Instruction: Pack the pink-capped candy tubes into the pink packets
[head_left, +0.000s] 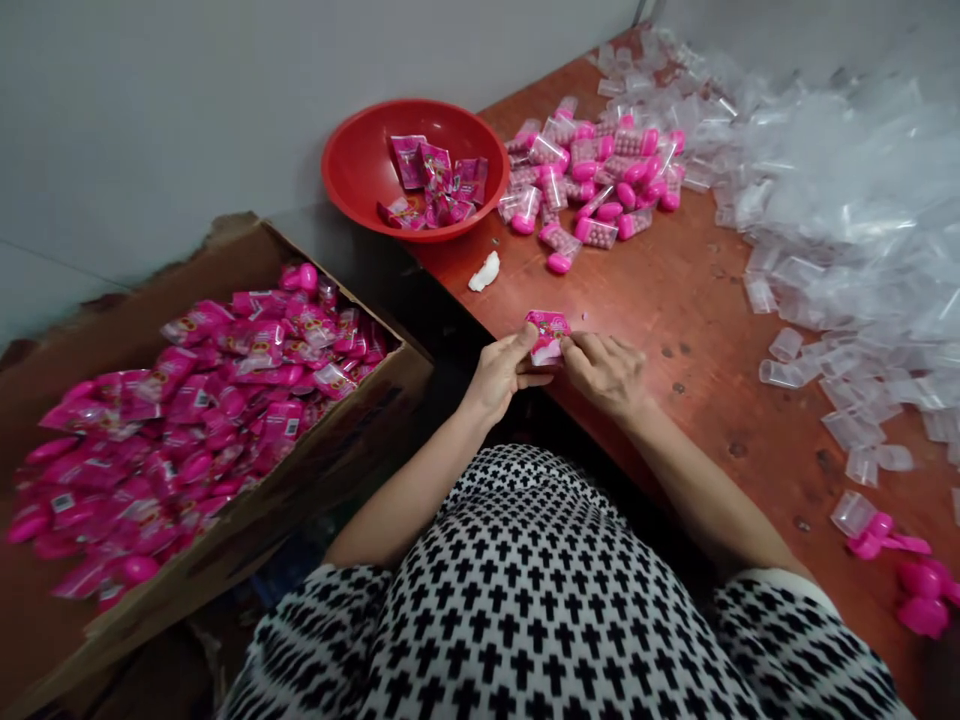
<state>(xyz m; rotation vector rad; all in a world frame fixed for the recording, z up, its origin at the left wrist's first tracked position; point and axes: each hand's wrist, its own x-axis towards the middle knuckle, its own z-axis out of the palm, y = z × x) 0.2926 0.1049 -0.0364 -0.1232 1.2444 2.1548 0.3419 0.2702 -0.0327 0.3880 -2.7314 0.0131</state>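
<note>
Both of my hands pinch one small pink packet (pixel 547 335) just above the near edge of the reddish-brown table (pixel 697 330). My left hand (pixel 501 372) grips its left side with thumb and fingers closed. My right hand (pixel 604 370) holds its right side, fingers curled. A red bowl (pixel 352 165) with several pink packets sits at the table's far left corner. Past the packet lies a heap of clear tubes with pink caps (pixel 592 180).
A cardboard box (pixel 360 420) full of pink packets stands on the left, below the table. A big pile of empty clear tubes (pixel 847 220) covers the right side. Loose pink caps (pixel 911 575) lie at the near right. A white scrap (pixel 485 272) lies near the bowl.
</note>
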